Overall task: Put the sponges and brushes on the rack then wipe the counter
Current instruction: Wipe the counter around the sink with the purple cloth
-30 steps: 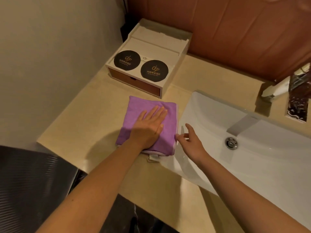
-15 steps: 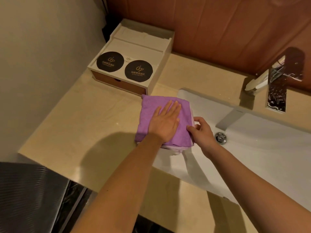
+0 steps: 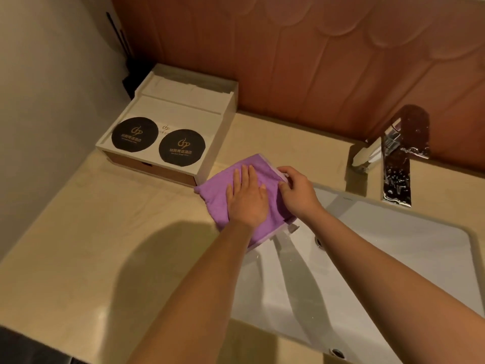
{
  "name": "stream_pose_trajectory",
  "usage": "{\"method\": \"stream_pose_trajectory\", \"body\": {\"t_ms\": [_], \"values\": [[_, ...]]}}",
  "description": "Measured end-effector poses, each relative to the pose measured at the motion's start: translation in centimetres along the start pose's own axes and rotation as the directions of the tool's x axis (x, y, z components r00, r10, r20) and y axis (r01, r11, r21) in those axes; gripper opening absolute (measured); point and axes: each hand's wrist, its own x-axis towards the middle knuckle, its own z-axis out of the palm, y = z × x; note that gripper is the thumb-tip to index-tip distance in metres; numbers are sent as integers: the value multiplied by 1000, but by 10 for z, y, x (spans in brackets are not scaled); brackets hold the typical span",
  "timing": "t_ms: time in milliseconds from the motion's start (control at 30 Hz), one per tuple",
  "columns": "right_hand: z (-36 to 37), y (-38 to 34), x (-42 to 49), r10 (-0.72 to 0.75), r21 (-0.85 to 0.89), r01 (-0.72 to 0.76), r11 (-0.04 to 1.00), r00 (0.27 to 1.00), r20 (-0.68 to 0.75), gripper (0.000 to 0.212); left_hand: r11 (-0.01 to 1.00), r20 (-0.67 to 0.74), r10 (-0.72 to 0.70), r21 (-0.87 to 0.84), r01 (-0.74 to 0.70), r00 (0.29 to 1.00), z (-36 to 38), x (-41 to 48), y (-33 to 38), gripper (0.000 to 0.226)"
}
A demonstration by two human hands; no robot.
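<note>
The purple cloth (image 3: 217, 195) now lies farther right, turned so one corner sits just beside the near right corner of the white box (image 3: 173, 114), its near part over the rim of the sink (image 3: 393, 245). The left hand (image 3: 246, 199) has slid along with it, flat on top. The right hand (image 3: 296, 191), open beside the cloth a second ago, now pinches its right edge.

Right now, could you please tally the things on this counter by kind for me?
Purple cloth: 1
White box: 1
Black coasters: 2
Tap: 1
Sink: 1
Total: 6
</note>
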Motion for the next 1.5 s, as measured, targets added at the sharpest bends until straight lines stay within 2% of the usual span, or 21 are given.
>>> {"method": "stream_pose_trajectory", "body": {"t_ms": [133,233,300,367,467,567,667,767,867,967,1067,1167,1300,1400,1500], "values": [[-7,0,21,13,-26,-13,1000,1000,12,34,1000,-9,-18,-4,18,1000,-3,17,10,56],[-5,11,22,105,7,-106,994,987,120,29,988,-4,12,151,-11,1000,-1,25,3,59],[0,19,20,141,54,-150,987,978,152,32,941,-156,173,318,-117,972,7,20,-16,60],[5,25,20,180,77,-194,978,971,159,36,911,-284,280,380,-160,917,14,12,-33,55],[12,27,25,282,141,-328,934,921,268,32,904,-310,238,418,-94,921,17,3,-44,55],[18,26,32,360,216,-472,855,839,409,25,859,-252,190,511,-37,949,15,3,-43,68],[28,32,38,360,305,-538,786,799,482,38,855,-221,169,517,-31,961,10,5,-43,74],[34,38,43,368,325,-567,757,781,505,41,880,-246,187,472,-52,951,6,5,-43,63],[32,35,41,320,282,-479,831,827,462,29,925,-235,173,373,-75,956,-1,6,-40,59],[20,27,38,183,190,-235,953,949,256,9,894,-152,211,430,-128,966,-6,12,-38,68],[-1,17,44,11,-8,-10,1000,991,135,4,871,-178,292,455,-185,940,-1,19,-40,63],[-18,-1,63,-57,-215,82,973,991,119,24,901,-189,270,396,-178,944,-5,29,-33,56],[-21,-24,100,-20,-508,96,856,988,152,34,917,-145,203,375,-136,968,-2,46,-24,59],[-18,-29,121,-50,-589,114,800,991,124,33,927,-170,140,369,-69,975,-11,60,-15,65],[-17,-32,138,-82,-610,128,782,991,104,35,936,-74,50,352,-21,996,-18,79,-8,70]]}}
